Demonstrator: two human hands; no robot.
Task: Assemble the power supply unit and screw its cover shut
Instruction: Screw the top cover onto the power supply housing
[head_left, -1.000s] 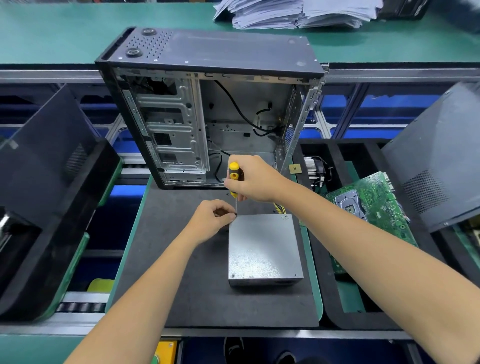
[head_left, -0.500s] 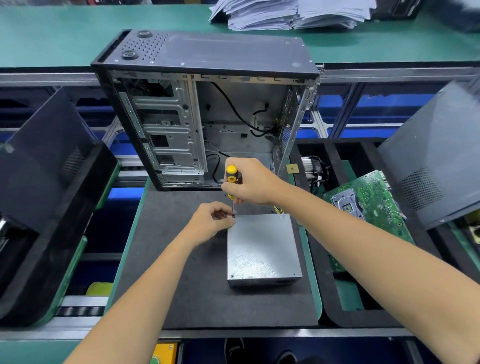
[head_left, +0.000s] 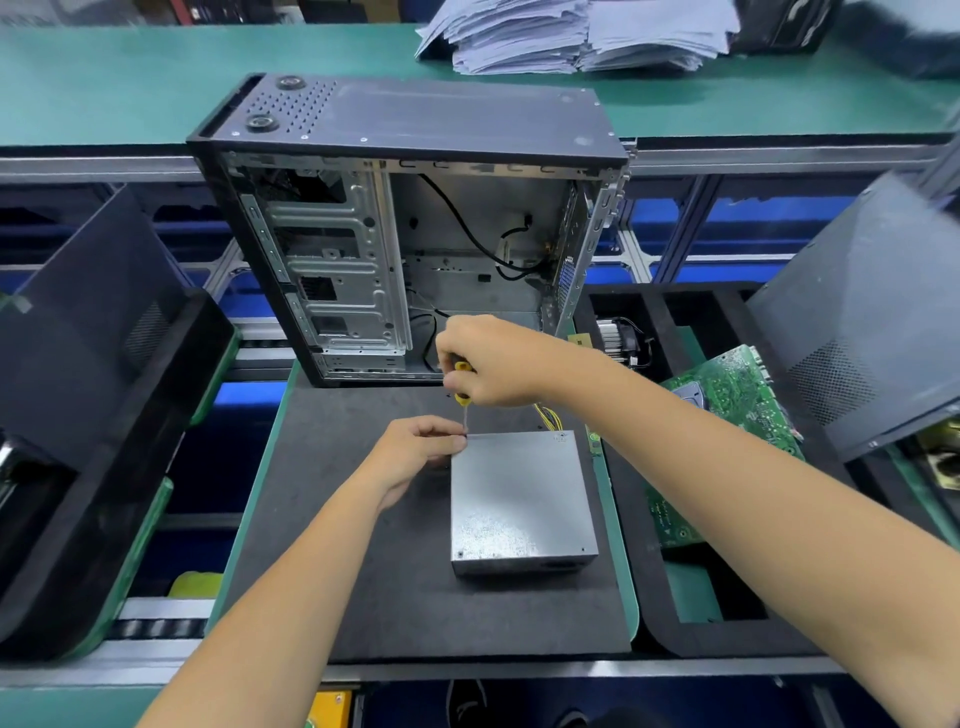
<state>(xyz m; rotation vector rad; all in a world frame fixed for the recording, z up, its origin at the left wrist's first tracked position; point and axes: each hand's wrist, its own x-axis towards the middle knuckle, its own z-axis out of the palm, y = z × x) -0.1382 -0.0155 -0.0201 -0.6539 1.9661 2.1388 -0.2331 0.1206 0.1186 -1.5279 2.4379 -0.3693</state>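
Note:
A grey metal power supply unit (head_left: 519, 499) lies flat on the black foam mat (head_left: 363, 571), its yellow wires (head_left: 549, 415) leading out at the far side. My right hand (head_left: 493, 361) grips a yellow-and-black screwdriver (head_left: 461, 384) upright, its tip at the unit's far left corner. My left hand (head_left: 415, 447) pinches at that same corner, fingertips against the shaft tip; any screw there is hidden by the fingers.
An open black computer case (head_left: 415, 228) stands just behind the mat. To the right, a foam tray (head_left: 675, 639) holds a green motherboard (head_left: 727, 395) and a cooler fan (head_left: 618, 338). Black side panels lean at far left (head_left: 93, 332) and right (head_left: 872, 312). Paper stacks (head_left: 571, 31) lie on the far bench.
My right hand has rolled over the screwdriver handle, now covering more of it. The left hand stays pinched at the corner. The unit has not moved.

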